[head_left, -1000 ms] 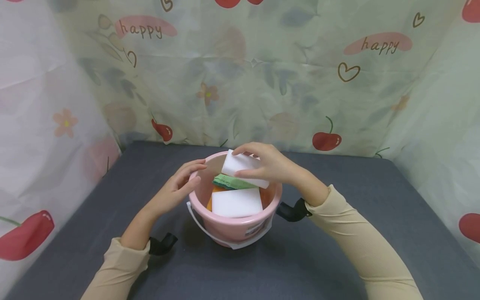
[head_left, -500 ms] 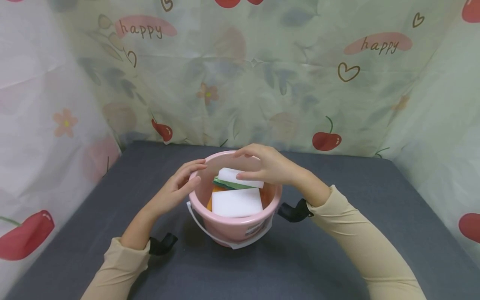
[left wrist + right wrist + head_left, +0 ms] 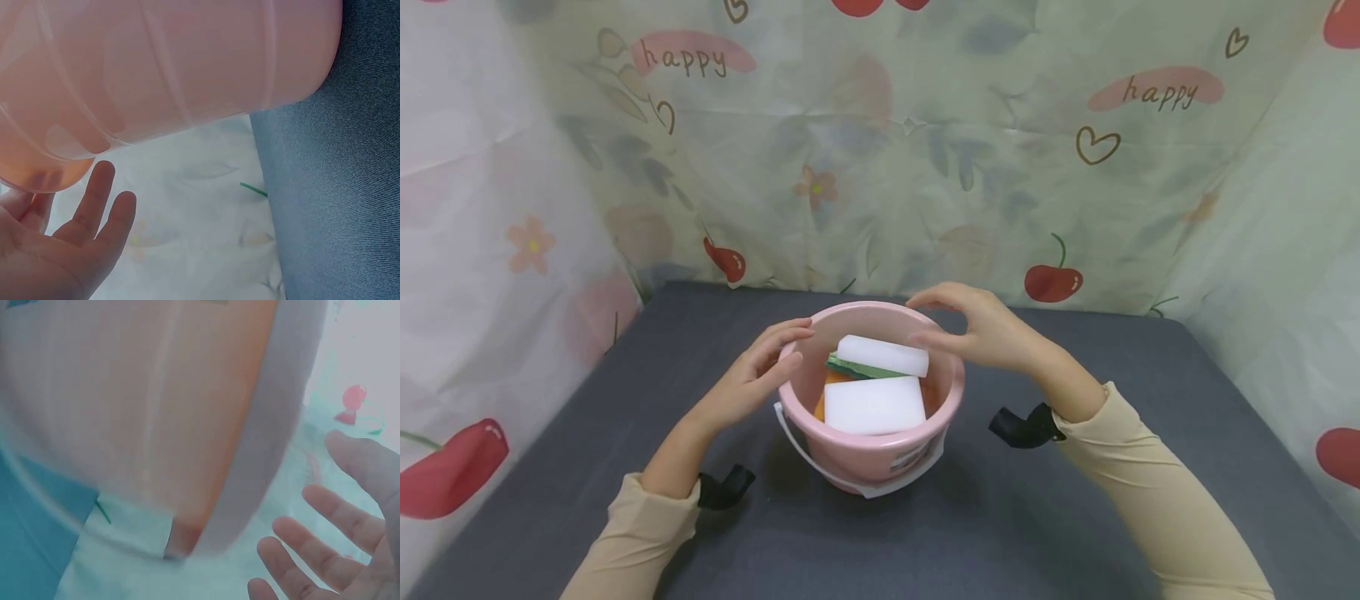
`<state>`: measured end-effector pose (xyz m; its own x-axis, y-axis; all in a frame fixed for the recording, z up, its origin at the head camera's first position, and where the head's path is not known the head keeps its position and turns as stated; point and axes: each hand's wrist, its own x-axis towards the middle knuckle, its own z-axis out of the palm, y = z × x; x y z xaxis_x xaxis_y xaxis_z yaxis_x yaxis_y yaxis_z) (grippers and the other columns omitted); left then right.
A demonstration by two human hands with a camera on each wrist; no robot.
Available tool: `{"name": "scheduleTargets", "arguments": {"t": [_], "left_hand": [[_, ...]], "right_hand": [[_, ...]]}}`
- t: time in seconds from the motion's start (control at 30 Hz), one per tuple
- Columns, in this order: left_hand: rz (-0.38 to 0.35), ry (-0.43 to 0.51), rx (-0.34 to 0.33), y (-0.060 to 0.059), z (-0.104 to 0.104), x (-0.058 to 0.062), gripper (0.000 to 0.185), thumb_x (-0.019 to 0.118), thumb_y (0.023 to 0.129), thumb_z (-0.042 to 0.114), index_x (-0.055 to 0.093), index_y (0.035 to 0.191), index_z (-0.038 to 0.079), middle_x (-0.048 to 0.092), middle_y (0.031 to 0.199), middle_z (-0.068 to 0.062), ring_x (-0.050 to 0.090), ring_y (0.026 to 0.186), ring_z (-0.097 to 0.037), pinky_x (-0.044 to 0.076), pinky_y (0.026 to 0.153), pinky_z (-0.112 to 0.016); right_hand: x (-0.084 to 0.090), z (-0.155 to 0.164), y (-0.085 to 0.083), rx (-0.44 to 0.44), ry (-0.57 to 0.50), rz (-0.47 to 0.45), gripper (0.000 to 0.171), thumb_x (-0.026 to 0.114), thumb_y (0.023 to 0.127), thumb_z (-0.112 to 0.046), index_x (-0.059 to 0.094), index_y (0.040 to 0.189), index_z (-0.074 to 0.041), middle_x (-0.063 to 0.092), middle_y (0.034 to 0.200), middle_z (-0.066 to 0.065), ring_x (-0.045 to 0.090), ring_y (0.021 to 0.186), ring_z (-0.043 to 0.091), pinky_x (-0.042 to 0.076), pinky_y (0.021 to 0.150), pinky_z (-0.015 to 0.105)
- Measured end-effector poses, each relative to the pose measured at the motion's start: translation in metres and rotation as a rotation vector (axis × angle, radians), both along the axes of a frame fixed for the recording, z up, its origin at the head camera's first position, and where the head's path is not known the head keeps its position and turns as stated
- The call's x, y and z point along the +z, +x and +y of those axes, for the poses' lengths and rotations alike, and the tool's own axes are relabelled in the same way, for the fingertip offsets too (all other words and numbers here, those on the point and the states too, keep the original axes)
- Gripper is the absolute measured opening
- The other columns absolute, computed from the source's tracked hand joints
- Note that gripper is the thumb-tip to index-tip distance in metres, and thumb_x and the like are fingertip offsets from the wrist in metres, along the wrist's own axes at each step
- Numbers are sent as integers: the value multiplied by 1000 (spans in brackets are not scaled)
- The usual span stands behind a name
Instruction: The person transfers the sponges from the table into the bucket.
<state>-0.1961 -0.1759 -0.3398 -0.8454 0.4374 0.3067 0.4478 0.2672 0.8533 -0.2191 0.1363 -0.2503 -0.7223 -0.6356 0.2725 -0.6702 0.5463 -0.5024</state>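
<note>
Sponges fill the pink bucket (image 3: 871, 454) on the grey desk (image 3: 925, 542): two white blocks, the near one (image 3: 874, 405) flat, the far one (image 3: 882, 356) atop a green pad (image 3: 850, 367), orange beneath. Likely light and squashy, best pinched at the long edges. Left hand (image 3: 751, 379) steadies the rim with straight fingers; right hand (image 3: 981, 333) hovers loose, holding nothing

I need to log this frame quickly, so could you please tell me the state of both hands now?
Left hand: open, fingers resting on the pink bucket's rim.
Right hand: open, holding nothing, beside the upper white sponge.
</note>
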Motion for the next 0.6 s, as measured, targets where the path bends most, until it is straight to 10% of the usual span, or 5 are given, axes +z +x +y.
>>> {"name": "scheduleTargets", "arguments": {"t": [0.37, 0.6], "left_hand": [[7, -25, 2, -1, 0, 1, 39, 45, 98, 16, 43, 136, 7, 28, 150, -9, 29, 137, -30, 34, 104, -55], [29, -40, 4, -2, -1, 3, 39, 46, 97, 15, 44, 135, 7, 31, 150, -10, 32, 135, -29, 37, 97, -13]], "right_hand": [[-13, 44, 0, -135, -42, -20, 38, 64, 88, -23, 57, 123, -11, 58, 126, 8, 53, 121, 26, 39, 103, 46], [-21, 68, 4, -221, -81, -13, 37, 63, 89, -22, 56, 123, -10, 57, 125, 11, 53, 120, 31, 39, 103, 49]]}}
